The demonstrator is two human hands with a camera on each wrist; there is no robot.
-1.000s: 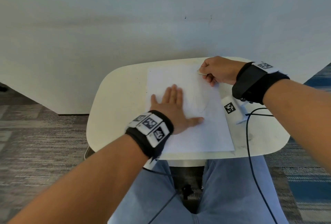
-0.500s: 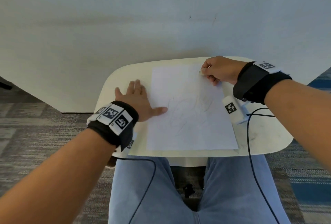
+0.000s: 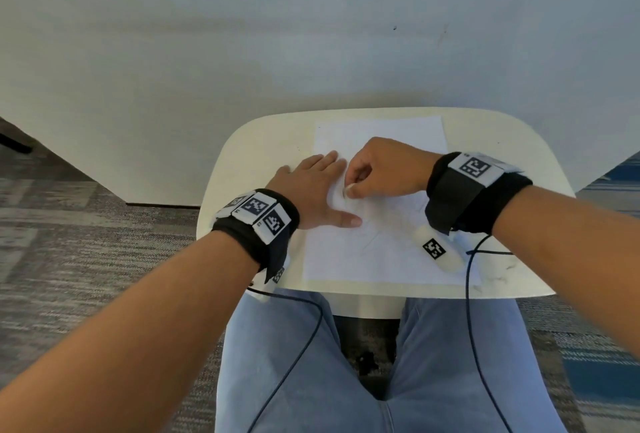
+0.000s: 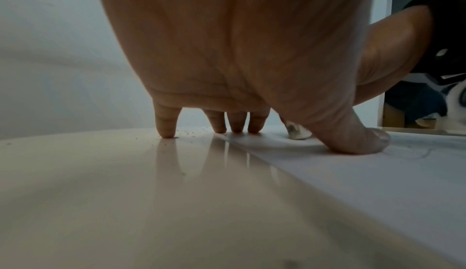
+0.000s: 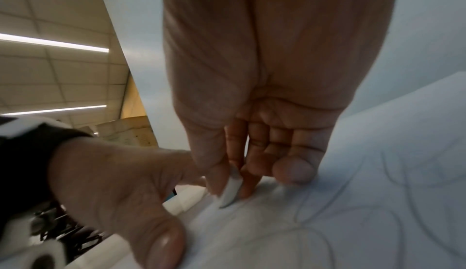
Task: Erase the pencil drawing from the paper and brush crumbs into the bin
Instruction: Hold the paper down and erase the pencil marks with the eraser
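Note:
A white sheet of paper (image 3: 381, 259) with faint pencil lines (image 5: 378, 203) lies on the small cream table (image 3: 263, 152). My left hand (image 3: 311, 190) lies flat with straight fingers on the paper's left edge, its thumb (image 4: 358, 141) pressing on the sheet. My right hand (image 3: 377, 169) pinches a small white eraser (image 5: 230, 191) between thumb and fingers, its tip on the paper just beside the left hand. The eraser (image 4: 297, 132) also shows behind the left thumb. No bin is in view.
Small dark crumbs (image 4: 186, 132) lie on the table by the left fingertips. A white tagged device (image 3: 436, 249) hangs under my right wrist over the paper, with a dark cable (image 3: 471, 294) running down. A pale wall (image 3: 311, 34) stands right behind the table. My legs are under the table.
The right hand with the eraser has moved from the paper's far right corner to its left middle. The left hand slid off the middle of the sheet and now holds its left edge.

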